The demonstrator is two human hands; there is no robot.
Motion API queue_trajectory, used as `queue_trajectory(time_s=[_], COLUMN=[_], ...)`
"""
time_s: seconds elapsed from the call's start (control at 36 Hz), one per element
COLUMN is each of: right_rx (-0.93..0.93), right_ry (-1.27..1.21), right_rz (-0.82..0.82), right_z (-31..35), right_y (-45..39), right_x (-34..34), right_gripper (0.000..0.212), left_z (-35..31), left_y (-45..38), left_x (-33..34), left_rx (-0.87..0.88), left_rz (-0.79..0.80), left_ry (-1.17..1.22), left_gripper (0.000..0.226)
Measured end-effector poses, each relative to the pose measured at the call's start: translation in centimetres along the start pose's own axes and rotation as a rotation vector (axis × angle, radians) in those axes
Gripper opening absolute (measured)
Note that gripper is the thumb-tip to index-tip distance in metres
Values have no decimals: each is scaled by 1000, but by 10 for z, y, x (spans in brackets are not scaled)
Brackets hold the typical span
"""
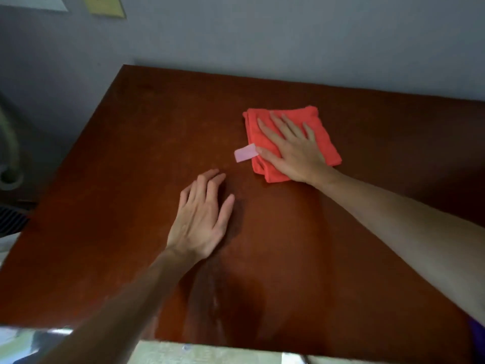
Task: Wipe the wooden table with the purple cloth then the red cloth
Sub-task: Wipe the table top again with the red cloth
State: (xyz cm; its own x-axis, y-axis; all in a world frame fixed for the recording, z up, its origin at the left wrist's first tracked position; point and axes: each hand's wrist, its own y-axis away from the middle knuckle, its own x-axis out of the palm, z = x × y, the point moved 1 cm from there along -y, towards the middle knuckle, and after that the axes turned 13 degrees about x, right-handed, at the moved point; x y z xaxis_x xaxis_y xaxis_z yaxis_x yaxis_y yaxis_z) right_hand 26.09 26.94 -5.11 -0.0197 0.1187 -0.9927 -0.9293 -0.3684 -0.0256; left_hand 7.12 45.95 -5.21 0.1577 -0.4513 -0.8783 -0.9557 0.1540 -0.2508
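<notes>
Wooden table (131, 179): dark reddish-brown top, its far edge against a grey wall (288, 35); glossy, with a pale streaky sheen near the front edge
Red cloth (325, 143): folded to a rough square, several layers showing at its left edge; lies flat on the table right of centre, toward the far side
Cloth label (245, 152): pale pink tab sticking out from the cloth's left edge onto bare wood
Right hand (291, 151): laid palm-down on the red cloth, fingers straight and spread, thumb along the cloth's left edge beside the label; presses, does not pinch or curl round it
Left hand (203, 219): palm-down on bare wood, near the cloth but apart from it; fingers straight and loosely together, thumb out to the side; holds nothing
Purple cloth (479, 334): not plainly in view; a sliver of purple shows at the lower right edge of the frame, too little to tell whether it is the cloth
Wall items: a white sheet (39, 2) and a yellow note (106, 5) at upper left, both cut off by the frame
Step in hand, as judged: the second wipe, with the red cloth under the flat right palm; the purple pass appears finished, though this cannot be confirmed
Next move calls for: steady downward pressure through the palm while sliding the cloth in broad strokes across the unwiped wood, the folds kept from bunching, the left hand lifted aside where the stroke crosses it
</notes>
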Motion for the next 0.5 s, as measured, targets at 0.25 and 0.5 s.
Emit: queue_trajectory(time_s=[0.25,0.5], right_rx=[-114,-295], right_ry=[37,74], right_rz=[-5,78], right_z=[76,92], right_y=[199,247], right_x=[6,1], right_gripper=[74,76], left_z=[11,77], left_y=[28,61], left_x=[-17,-57], left_rx=[-51,150], left_rz=[-130,148], left_ry=[85,-197], left_gripper=[40,54])
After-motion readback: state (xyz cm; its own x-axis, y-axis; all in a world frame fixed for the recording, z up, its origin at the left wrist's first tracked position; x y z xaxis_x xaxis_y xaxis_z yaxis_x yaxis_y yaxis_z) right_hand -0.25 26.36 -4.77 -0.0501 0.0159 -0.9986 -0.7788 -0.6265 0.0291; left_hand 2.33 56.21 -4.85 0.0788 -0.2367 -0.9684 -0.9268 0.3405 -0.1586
